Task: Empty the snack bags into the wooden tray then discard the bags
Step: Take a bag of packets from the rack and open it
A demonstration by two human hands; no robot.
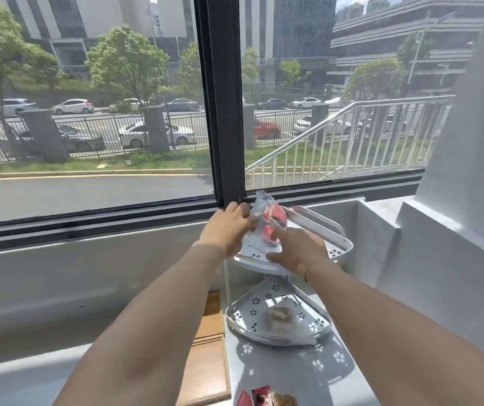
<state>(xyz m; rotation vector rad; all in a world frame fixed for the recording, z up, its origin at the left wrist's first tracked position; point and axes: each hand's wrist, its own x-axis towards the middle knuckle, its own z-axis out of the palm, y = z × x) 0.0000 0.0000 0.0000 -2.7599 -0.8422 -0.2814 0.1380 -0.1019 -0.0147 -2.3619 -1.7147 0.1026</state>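
A clear plastic snack bag point(265, 218) with red-wrapped snacks inside stands on the top shelf of a white corner rack point(343, 244) by the window. My left hand point(229, 227) grips the bag's left side. My right hand point(296, 250) holds its lower right part, thumb against the red snacks. On the rack's lower shelf point(249, 312) lies another clear bag with a brown snack point(280, 319). A wooden tray point(210, 358) shows partly between my forearms, left of the rack. Red-wrapped and brown snacks point(267, 397) lie at the bottom edge.
A big window with a dark frame point(223, 112) stands right behind the rack. A white wall and ledge point(440, 244) close in on the right. The rack stands on a grey surface point(293, 373).
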